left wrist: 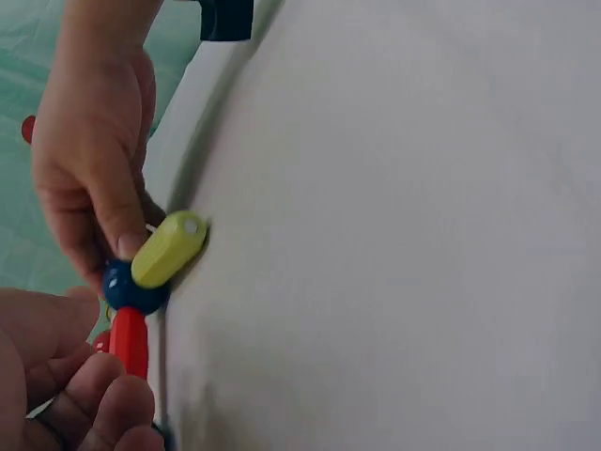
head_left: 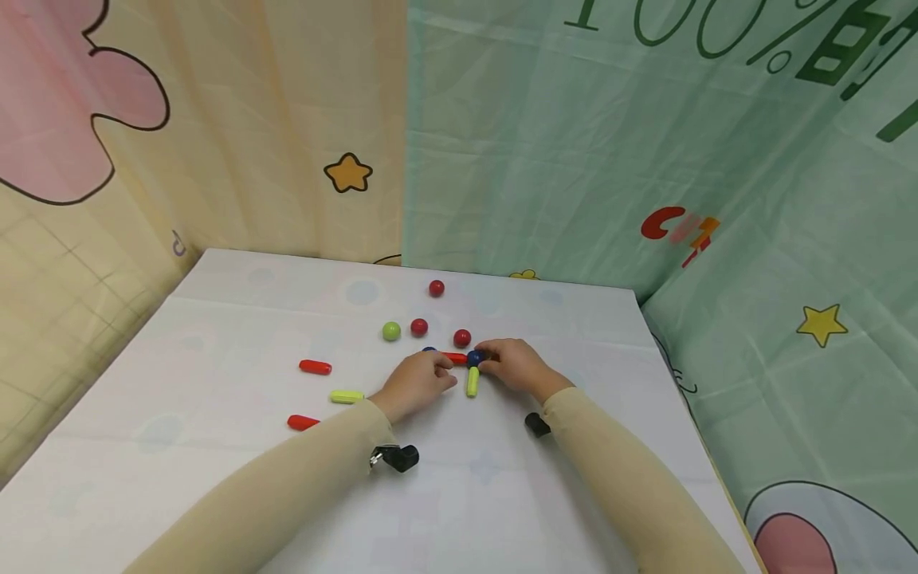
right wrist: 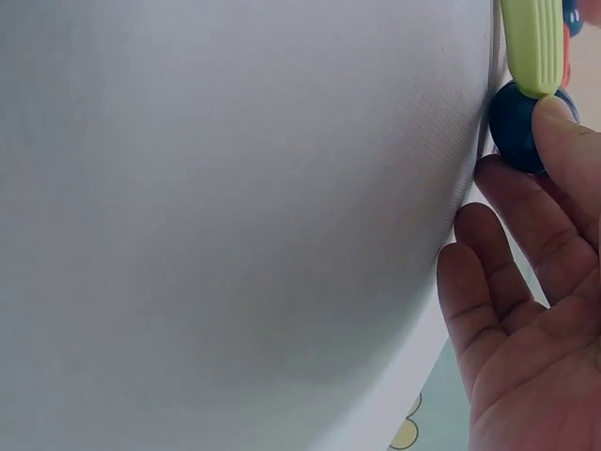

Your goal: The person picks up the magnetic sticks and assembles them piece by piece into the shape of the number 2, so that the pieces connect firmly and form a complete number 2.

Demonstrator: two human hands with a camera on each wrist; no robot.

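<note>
A blue ball (head_left: 475,358) joins a red rod (head_left: 457,359) and a yellow-green rod (head_left: 472,383), which stick out at an angle to each other. My right hand (head_left: 518,365) pinches this ball between thumb and index finger; in the right wrist view its other fingers (right wrist: 465,282) extend loosely below. From the left, my left hand (head_left: 418,384) holds the red rod, fingers curled about it in the left wrist view. A second blue ball (head_left: 429,349) shows at the rod's far end, mostly hidden by the left hand.
Beyond the hands lie several red balls (head_left: 419,327) and a green ball (head_left: 390,331). To the left are a loose red rod (head_left: 315,367), a yellow-green rod (head_left: 347,396) and another red rod (head_left: 303,422), partly behind the left sleeve. Patterned curtains (head_left: 545,159) border the white table (head_left: 459,494).
</note>
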